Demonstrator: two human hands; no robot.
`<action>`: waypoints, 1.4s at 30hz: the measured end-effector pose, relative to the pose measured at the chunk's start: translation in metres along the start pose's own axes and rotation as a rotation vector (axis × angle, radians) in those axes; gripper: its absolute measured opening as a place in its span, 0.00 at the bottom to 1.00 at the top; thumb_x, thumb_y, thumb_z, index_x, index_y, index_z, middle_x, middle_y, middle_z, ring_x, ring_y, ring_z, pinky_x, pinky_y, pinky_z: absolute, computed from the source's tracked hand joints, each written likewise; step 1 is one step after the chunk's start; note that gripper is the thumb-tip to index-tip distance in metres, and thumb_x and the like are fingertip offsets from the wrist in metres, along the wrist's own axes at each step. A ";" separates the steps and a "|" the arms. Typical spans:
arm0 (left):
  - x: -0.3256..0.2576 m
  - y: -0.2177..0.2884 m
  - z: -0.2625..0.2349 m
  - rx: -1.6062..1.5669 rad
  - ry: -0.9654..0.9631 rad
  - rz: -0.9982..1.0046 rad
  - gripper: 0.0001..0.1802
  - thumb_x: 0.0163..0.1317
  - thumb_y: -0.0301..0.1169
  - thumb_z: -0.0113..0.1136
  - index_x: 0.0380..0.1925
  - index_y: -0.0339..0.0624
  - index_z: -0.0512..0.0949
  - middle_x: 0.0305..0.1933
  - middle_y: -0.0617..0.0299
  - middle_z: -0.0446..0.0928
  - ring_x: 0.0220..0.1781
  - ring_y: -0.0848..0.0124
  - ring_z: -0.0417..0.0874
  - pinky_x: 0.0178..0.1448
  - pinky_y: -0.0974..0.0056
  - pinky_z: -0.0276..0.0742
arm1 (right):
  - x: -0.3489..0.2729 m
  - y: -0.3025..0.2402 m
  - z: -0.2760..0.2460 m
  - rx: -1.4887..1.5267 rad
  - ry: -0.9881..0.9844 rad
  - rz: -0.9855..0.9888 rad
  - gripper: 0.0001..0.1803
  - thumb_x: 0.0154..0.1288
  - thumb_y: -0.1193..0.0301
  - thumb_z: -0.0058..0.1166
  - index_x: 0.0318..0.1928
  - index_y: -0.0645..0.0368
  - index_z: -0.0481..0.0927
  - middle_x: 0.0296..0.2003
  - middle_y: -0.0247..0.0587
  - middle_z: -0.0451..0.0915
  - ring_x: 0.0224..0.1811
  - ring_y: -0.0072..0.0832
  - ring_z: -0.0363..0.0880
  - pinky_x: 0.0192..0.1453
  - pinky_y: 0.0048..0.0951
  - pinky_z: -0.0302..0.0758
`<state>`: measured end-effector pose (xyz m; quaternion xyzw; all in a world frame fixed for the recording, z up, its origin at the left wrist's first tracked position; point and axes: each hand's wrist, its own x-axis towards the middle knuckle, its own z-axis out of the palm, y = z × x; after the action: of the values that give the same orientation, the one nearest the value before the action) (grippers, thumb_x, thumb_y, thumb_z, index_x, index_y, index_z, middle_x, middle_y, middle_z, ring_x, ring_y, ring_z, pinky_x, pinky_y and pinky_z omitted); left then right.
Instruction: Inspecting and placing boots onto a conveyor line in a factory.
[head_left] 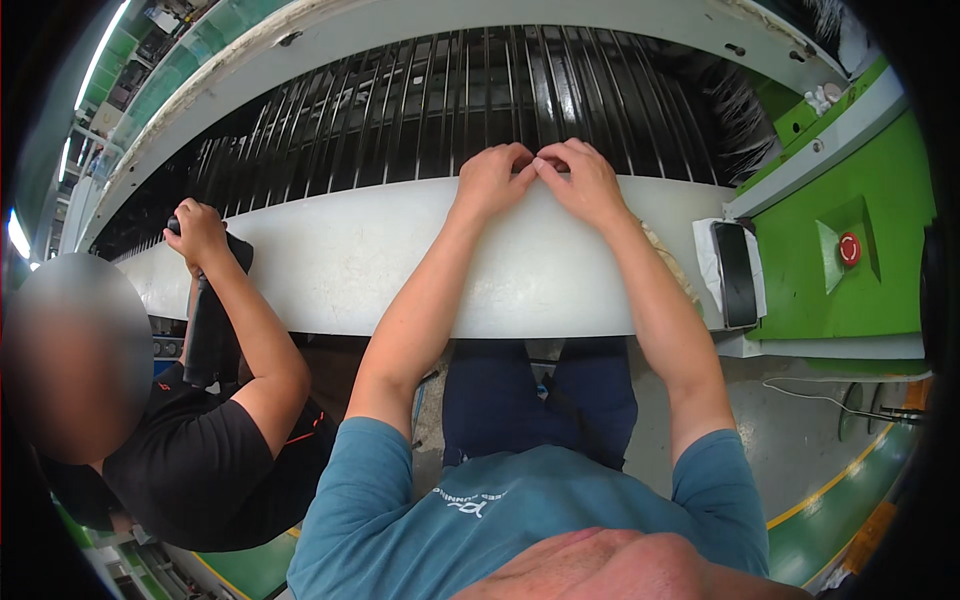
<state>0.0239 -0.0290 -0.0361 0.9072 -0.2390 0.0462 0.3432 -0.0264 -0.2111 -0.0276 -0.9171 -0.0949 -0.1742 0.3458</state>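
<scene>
Both my hands meet at the far edge of a white ledge [330, 255], in front of a row of dark, shiny rods [400, 120]. My left hand [490, 182] has its fingers curled, thumb and fingertips drawn together. Close against it, my right hand [585, 182] is curled the same way, and the fingertips of the two hands touch or nearly touch. Anything pinched between them is too small or too hidden to make out. My forearms reach across the ledge.
At left, a co-worker's hand [200, 238] grips something dark beside a black object [207, 335]. A phone [735, 273] lies on white paper at the ledge's right end. Beyond it, a green panel [800, 240] carries a red button [849, 249]. A pale patterned cloth [668, 258] lies by my right forearm.
</scene>
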 end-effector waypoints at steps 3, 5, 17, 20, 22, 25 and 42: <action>-0.001 0.002 0.000 0.019 -0.017 -0.015 0.18 0.67 0.46 0.64 0.44 0.44 0.87 0.43 0.53 0.89 0.47 0.53 0.89 0.51 0.53 0.83 | -0.001 0.004 0.000 -0.016 0.011 0.001 0.14 0.70 0.60 0.61 0.45 0.57 0.87 0.40 0.40 0.84 0.47 0.40 0.83 0.53 0.41 0.79; -0.002 0.003 0.000 0.031 -0.010 -0.007 0.18 0.68 0.47 0.62 0.43 0.46 0.87 0.40 0.54 0.89 0.44 0.51 0.89 0.49 0.50 0.83 | -0.003 0.003 0.000 -0.025 -0.009 0.034 0.16 0.71 0.57 0.60 0.45 0.56 0.87 0.39 0.40 0.85 0.46 0.42 0.82 0.54 0.43 0.78; -0.002 0.006 -0.001 0.105 -0.099 -0.042 0.18 0.69 0.47 0.59 0.45 0.47 0.87 0.40 0.53 0.88 0.44 0.51 0.89 0.49 0.51 0.83 | -0.005 0.005 -0.002 0.043 -0.033 0.007 0.14 0.71 0.59 0.60 0.43 0.57 0.87 0.37 0.40 0.85 0.46 0.43 0.83 0.53 0.43 0.78; -0.001 0.007 -0.001 0.103 -0.103 -0.042 0.18 0.69 0.47 0.59 0.44 0.47 0.87 0.39 0.53 0.88 0.44 0.51 0.89 0.48 0.51 0.83 | -0.004 0.006 -0.005 0.060 -0.049 0.018 0.14 0.71 0.59 0.60 0.43 0.57 0.87 0.38 0.40 0.85 0.46 0.43 0.83 0.53 0.43 0.78; -0.001 0.008 -0.001 0.110 -0.114 -0.049 0.18 0.69 0.47 0.59 0.44 0.47 0.87 0.39 0.53 0.88 0.44 0.51 0.89 0.48 0.51 0.82 | -0.005 0.006 -0.006 0.066 -0.055 0.017 0.14 0.71 0.59 0.60 0.43 0.57 0.87 0.38 0.40 0.85 0.46 0.43 0.83 0.53 0.42 0.78; -0.001 0.007 -0.001 0.115 -0.111 -0.045 0.18 0.70 0.47 0.59 0.44 0.47 0.87 0.38 0.53 0.88 0.43 0.50 0.88 0.48 0.51 0.82 | -0.004 0.005 -0.006 0.029 -0.054 -0.003 0.14 0.72 0.62 0.60 0.45 0.61 0.87 0.38 0.44 0.85 0.45 0.40 0.85 0.52 0.39 0.81; -0.003 0.009 0.001 0.119 -0.093 -0.044 0.18 0.70 0.47 0.59 0.42 0.46 0.88 0.38 0.53 0.88 0.44 0.51 0.89 0.50 0.50 0.83 | -0.006 0.009 -0.005 0.103 -0.065 0.047 0.14 0.71 0.59 0.61 0.43 0.57 0.87 0.38 0.40 0.85 0.47 0.41 0.84 0.53 0.41 0.78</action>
<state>0.0173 -0.0344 -0.0324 0.9321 -0.2315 0.0108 0.2782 -0.0305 -0.2210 -0.0317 -0.9051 -0.0933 -0.1309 0.3935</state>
